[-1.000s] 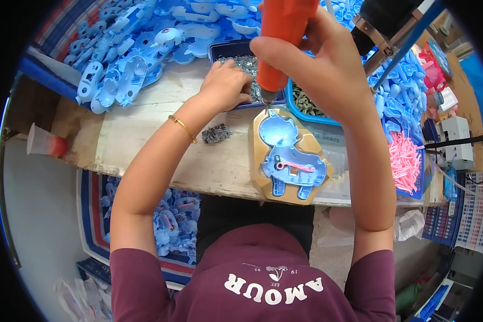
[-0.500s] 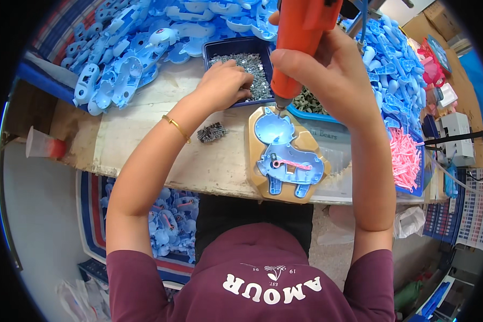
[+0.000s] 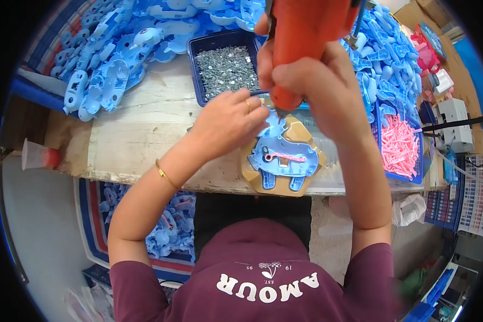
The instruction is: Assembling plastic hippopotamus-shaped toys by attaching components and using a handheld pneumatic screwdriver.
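Observation:
My right hand (image 3: 324,88) grips an orange power screwdriver (image 3: 300,37), its bit pointing down over the jig. My left hand (image 3: 228,122) is beside the bit with fingers curled together; whatever they pinch is hidden. Under both hands lies a tan jig (image 3: 305,135) with a light-blue animal-shaped plastic half-shell (image 3: 295,146) set in it. A pink strip-like part (image 3: 291,158) and a small dark piece sit inside the shell. My left hand partly covers the shell's rounded upper part.
A dark-blue tray (image 3: 195,80) of small screws stands behind my left hand. Blue shells (image 3: 115,80) are heaped at the far left, blue parts (image 3: 392,59) at the right. Pink parts (image 3: 400,145) fill a blue basket. A cup (image 3: 37,155) juts from the table's left edge.
My left hand has left the screw tray and moved right and nearer, up to the screwdriver's bit. The screwdriver has shifted slightly nearer, still over the shell.

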The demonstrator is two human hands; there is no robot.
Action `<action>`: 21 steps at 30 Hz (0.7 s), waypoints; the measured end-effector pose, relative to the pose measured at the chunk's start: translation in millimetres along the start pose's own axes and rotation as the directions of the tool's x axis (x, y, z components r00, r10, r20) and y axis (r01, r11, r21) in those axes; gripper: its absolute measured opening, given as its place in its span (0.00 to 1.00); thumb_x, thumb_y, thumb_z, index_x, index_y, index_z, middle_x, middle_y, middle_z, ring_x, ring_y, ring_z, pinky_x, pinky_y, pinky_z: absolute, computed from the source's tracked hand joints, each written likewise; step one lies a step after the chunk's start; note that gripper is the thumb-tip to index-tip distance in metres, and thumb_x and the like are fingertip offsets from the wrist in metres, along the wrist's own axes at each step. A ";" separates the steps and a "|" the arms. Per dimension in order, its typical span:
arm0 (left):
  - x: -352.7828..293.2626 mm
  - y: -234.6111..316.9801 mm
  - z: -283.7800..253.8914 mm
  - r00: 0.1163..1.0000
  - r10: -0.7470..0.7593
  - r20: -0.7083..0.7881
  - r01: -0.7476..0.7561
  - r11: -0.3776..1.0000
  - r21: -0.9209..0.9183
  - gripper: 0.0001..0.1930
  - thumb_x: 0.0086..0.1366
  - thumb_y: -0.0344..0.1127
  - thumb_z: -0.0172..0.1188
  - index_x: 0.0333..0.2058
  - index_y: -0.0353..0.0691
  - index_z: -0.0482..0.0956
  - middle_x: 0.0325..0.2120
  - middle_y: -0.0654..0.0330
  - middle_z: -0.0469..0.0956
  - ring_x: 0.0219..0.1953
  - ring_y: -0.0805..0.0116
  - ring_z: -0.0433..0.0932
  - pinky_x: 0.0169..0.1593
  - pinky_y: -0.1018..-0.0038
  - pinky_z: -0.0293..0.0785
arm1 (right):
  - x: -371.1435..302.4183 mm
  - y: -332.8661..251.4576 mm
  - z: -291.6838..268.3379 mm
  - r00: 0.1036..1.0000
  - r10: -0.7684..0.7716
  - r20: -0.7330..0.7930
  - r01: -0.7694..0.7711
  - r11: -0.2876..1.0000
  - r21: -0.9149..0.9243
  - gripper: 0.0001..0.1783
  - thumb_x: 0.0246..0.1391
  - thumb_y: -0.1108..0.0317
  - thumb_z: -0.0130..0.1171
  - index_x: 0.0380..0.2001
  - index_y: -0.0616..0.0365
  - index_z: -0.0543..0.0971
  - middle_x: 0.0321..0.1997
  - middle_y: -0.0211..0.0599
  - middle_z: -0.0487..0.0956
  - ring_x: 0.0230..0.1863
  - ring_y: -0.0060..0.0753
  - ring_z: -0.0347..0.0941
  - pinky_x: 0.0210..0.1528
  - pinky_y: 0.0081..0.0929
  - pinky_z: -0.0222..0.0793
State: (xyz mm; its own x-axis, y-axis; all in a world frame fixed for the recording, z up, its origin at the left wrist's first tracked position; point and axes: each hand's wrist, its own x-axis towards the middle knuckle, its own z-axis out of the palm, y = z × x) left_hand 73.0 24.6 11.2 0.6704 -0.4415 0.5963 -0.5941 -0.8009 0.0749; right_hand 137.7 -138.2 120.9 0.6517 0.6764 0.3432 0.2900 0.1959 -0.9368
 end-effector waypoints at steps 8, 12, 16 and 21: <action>-10.5 40.5 6.2 0.989 -0.139 -0.050 0.112 0.927 -0.359 0.07 0.60 0.33 0.67 0.33 0.40 0.77 0.26 0.60 0.78 0.34 0.60 0.78 0.34 0.64 0.77 | -23.3 -1.4 19.1 0.987 -0.073 -0.141 0.075 0.997 0.005 0.18 0.51 0.73 0.66 0.46 0.63 0.75 0.26 0.30 0.78 0.24 0.19 0.74 0.27 0.19 0.68; -13.0 47.0 10.1 0.989 -0.131 -0.074 0.098 0.933 -0.346 0.08 0.59 0.31 0.67 0.33 0.40 0.77 0.25 0.59 0.76 0.32 0.60 0.77 0.34 0.65 0.76 | -28.4 -4.7 16.1 0.989 -0.044 -0.139 0.048 0.998 0.029 0.18 0.52 0.74 0.64 0.46 0.63 0.75 0.25 0.31 0.77 0.21 0.18 0.72 0.24 0.19 0.67; -14.4 55.9 12.7 0.985 -0.120 -0.128 0.071 0.941 -0.332 0.08 0.58 0.30 0.68 0.33 0.40 0.76 0.26 0.59 0.76 0.32 0.60 0.77 0.34 0.65 0.76 | -32.1 -7.7 14.5 0.992 -0.002 -0.126 0.012 0.997 0.075 0.18 0.51 0.76 0.62 0.47 0.63 0.74 0.24 0.31 0.76 0.19 0.17 0.70 0.21 0.19 0.64; -6.4 69.2 4.7 0.972 -0.228 -0.056 0.203 0.936 -0.287 0.15 0.56 0.39 0.71 0.38 0.40 0.79 0.33 0.59 0.79 0.39 0.59 0.78 0.42 0.65 0.77 | -45.9 -6.5 7.7 0.988 0.027 -0.154 -0.018 0.998 0.064 0.18 0.47 0.77 0.60 0.45 0.63 0.73 0.21 0.32 0.74 0.18 0.18 0.68 0.19 0.19 0.61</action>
State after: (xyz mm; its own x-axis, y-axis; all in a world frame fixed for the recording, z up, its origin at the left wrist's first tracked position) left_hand 29.7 -29.9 8.9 0.7623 -0.2237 0.6073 -0.5476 -0.7232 0.4209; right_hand 100.4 -165.0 110.7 0.7597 0.5638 0.3240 0.2332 0.2289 -0.9451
